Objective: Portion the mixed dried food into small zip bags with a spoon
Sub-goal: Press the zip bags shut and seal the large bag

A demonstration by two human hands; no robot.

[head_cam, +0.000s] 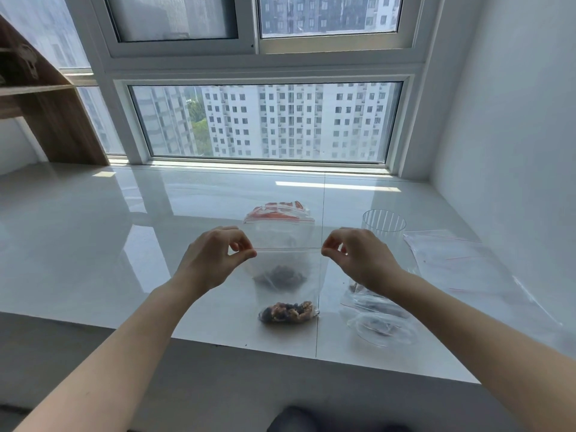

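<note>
Pinched at both top corners, the small zip bag point(288, 275) hangs mid-frame between left hand point(215, 260) and right hand point(361, 260), its mixed dried food point(288, 311) at the bottom. Best run fingertips firmly along the strip to seal. One filled bag; one clear cup point(384, 222) right of centre; spare bags point(461, 263) at far right, count unclear.

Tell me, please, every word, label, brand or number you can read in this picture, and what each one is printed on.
None: no readable text appears anywhere.
The small zip bag pinched at its top corners by the left hand and right hand is clear and unprinted, with only a red line along the seal.
The spare bags on the right show red lines, no lettering.
The bag with orange contents behind shows nothing legible.
The clear cup bears only ribs.
</note>
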